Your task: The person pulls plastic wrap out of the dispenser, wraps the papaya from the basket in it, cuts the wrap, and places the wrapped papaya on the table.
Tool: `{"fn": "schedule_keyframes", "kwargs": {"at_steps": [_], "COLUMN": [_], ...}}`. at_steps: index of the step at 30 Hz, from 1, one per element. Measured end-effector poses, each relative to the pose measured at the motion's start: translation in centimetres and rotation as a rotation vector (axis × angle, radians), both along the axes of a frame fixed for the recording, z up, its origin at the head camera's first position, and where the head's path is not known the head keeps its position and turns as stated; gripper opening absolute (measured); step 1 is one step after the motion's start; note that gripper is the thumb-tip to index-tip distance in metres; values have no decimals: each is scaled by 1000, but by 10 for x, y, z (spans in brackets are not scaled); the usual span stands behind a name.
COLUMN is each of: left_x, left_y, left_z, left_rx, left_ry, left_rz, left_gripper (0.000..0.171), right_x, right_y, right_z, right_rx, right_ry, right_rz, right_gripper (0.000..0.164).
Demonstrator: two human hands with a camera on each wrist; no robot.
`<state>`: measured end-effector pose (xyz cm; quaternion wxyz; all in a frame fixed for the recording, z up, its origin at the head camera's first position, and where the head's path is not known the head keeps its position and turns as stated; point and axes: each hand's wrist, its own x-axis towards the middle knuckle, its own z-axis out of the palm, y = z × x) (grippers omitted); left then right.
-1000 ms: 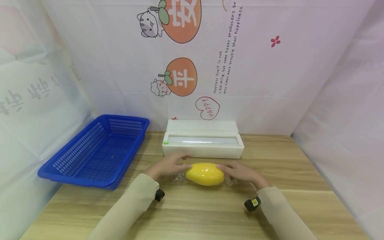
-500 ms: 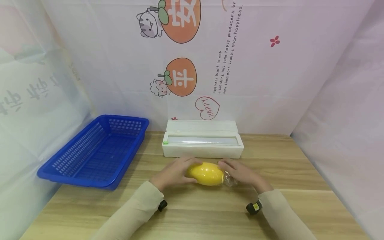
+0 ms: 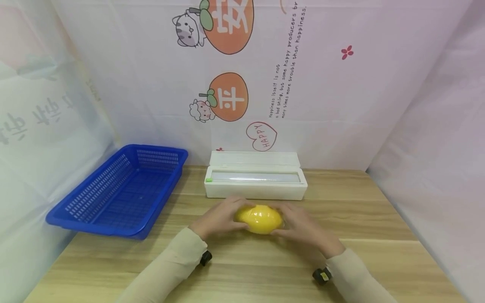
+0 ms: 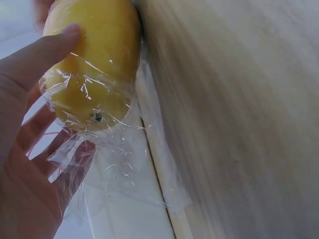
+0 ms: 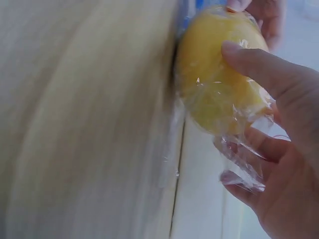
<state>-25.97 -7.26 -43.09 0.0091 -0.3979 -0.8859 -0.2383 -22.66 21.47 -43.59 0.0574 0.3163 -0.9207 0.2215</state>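
A smooth yellow oval fruit [image 3: 261,219], wrapped in clear cling film, lies lengthwise between both hands low over the wooden table. My left hand [image 3: 222,216] grips its left end, thumb on the near side and fingers round the far side. At the opposite end my right hand [image 3: 305,227] holds it the same way. In the left wrist view, loose cling film [image 4: 124,159] trails from the fruit's end beside the palm, and a small dark spot shows through. Crumpled film [image 5: 239,162] also hangs by the right fingers in the right wrist view.
Just behind the fruit stands a long white cling film box [image 3: 256,192], lid raised, with a green piece at its left end. A blue plastic basket [image 3: 130,198] sits at the left of the table [image 3: 261,273]. Printed white cloth [image 3: 322,105] encloses the back and sides.
My left hand has come in from the left and closed round the fruit's left end. My right hand has then brought its thumb to the near side and gripped the right end.
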Motion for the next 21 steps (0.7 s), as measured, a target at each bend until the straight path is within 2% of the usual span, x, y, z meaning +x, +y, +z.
{"fn": "schedule_keyframes", "kwargs": {"at_steps": [10,17,21], "left_x": [-8,-19,-20], "left_y": [-3,-5,-4], "left_z": [-4,-6,-3], "left_rx": [35,127,125], "left_ry": [-132,-330,-372], "left_rz": [-50,-45,-44], "left_gripper": [61,61,58], "right_x": [-4,-22,-29], "right_y": [7,13,14], "right_z": [5,1,2], "right_rx": [-131,-226,-213], "right_ry": [-206,-437,-506], "right_rz": [78,98,80], "right_gripper": [68,66,65]}}
